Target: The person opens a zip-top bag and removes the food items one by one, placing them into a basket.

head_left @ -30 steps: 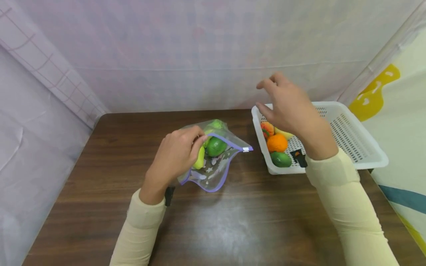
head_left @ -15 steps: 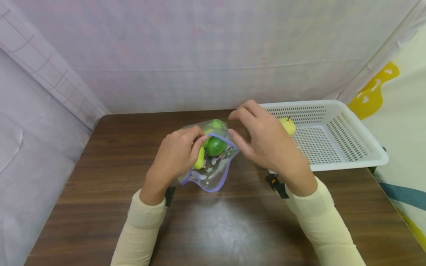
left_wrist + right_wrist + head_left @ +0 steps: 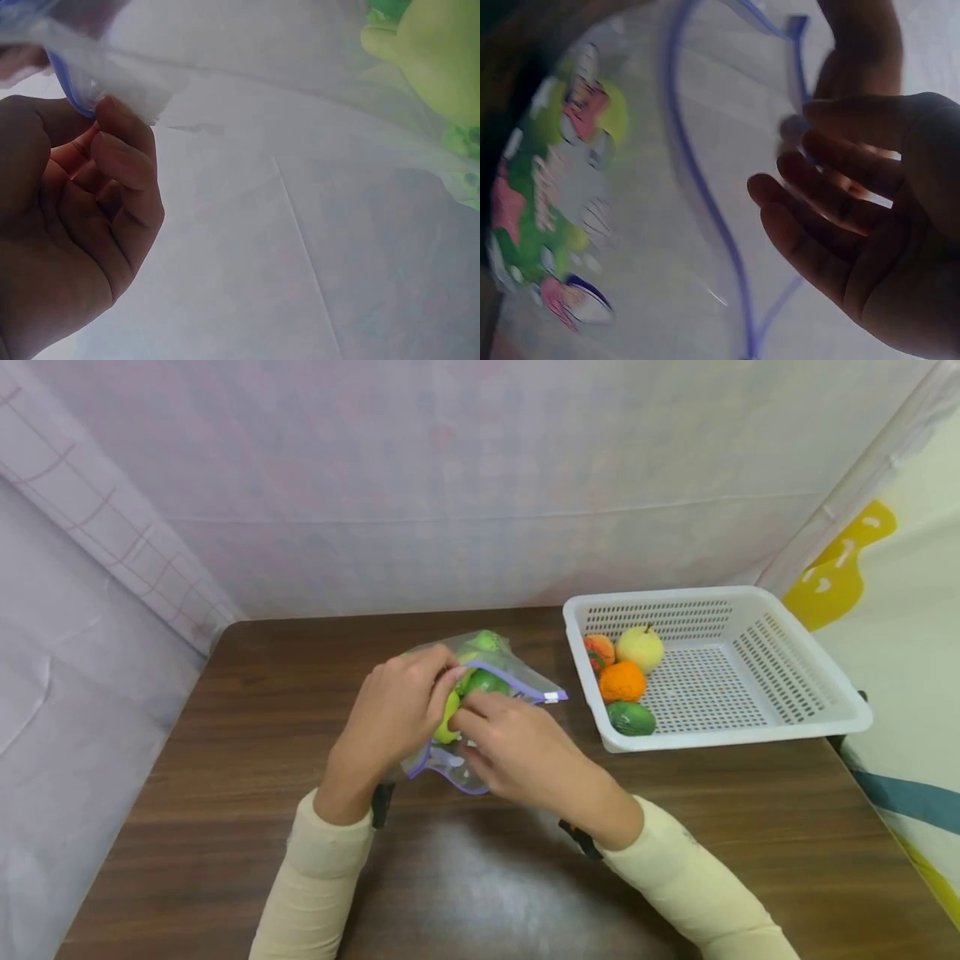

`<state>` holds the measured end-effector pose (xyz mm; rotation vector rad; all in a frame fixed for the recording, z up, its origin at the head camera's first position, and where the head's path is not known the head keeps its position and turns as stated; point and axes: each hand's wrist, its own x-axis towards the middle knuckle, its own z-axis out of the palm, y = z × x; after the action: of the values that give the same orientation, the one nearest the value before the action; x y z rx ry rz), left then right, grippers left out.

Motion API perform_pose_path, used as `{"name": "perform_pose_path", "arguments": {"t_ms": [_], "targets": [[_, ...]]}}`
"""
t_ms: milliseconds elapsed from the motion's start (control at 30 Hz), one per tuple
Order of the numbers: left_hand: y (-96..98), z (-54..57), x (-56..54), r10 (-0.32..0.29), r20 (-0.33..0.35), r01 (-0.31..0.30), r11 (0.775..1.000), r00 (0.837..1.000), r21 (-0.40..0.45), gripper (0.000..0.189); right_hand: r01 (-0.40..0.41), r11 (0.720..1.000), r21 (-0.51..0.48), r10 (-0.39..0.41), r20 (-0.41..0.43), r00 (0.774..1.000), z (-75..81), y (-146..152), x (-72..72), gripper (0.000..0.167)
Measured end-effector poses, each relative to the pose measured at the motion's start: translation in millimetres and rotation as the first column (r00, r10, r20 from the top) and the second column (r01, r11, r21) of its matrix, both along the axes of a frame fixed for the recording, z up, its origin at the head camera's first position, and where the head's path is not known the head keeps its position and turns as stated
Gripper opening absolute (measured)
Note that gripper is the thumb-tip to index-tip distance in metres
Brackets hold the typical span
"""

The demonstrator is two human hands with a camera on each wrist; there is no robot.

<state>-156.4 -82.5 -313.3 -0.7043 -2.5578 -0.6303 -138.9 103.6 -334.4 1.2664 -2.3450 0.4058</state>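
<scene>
A clear slider zip bag [image 3: 528, 672] with a purple-edged mouth lies on the table, holding a dark green fruit [image 3: 486, 682], a yellow-green fruit [image 3: 448, 718] and a bright green one [image 3: 489, 641]. My left hand [image 3: 401, 702] pinches the bag's rim between thumb and fingertip, plain in the left wrist view. Over the open mouth is my right hand [image 3: 525, 747], its fingertips close to the left hand. Those fingers [image 3: 795, 240] look loosely bent in the right wrist view, gripping nothing that shows. The bag's printed wall [image 3: 585, 150] shows there, blurred.
At the right stands a white perforated basket [image 3: 750, 739]. A pale yellow pear [image 3: 640, 649], an orange [image 3: 622, 682], a reddish fruit [image 3: 597, 651] and a green fruit [image 3: 632, 718] lie in its left end. Cloth hangs behind the brown table [image 3: 315, 639].
My right hand has come down and left from above the basket to the bag's mouth, uncovering the fruit in the basket. The left hand still pinches the rim.
</scene>
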Motion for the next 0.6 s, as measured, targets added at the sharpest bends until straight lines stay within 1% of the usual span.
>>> {"name": "perform_pose_path", "arguments": {"t_ms": [133,300,467,533,600], "targets": [[0.6,0.2,0.4,0.003,-0.007,-0.003,1.000,1.000,-0.001,0.018,0.042,0.998,0.038,-0.042,0.011,0.999,-13.7,-8,-5.4,0.025],[1.4,0.3,0.3,-0.006,-0.016,0.006,1.000,1.000,-0.001,0.018,0.131,0.986,0.100,-0.135,0.038,0.990,-22.8,-16,-11.9,0.027],[1.4,0.1,1.2,-0.022,-0.022,0.022,1.000,1.000,0.004,0.018,0.183,0.969,0.164,-0.202,0.109,0.973,-29.1,-22,-16.8,0.042],[1.8,-0.2,0.9,-0.028,-0.025,0.028,1.000,0.999,0.005,0.017,0.201,0.958,0.207,-0.232,0.139,0.963,-30.9,-26,-18.3,0.047],[2.2,-0.6,0.8,-0.032,-0.027,0.032,0.999,0.999,0.004,0.017,0.216,0.943,0.252,-0.259,0.151,0.954,-32.0,-31,-19.3,0.051]]}}
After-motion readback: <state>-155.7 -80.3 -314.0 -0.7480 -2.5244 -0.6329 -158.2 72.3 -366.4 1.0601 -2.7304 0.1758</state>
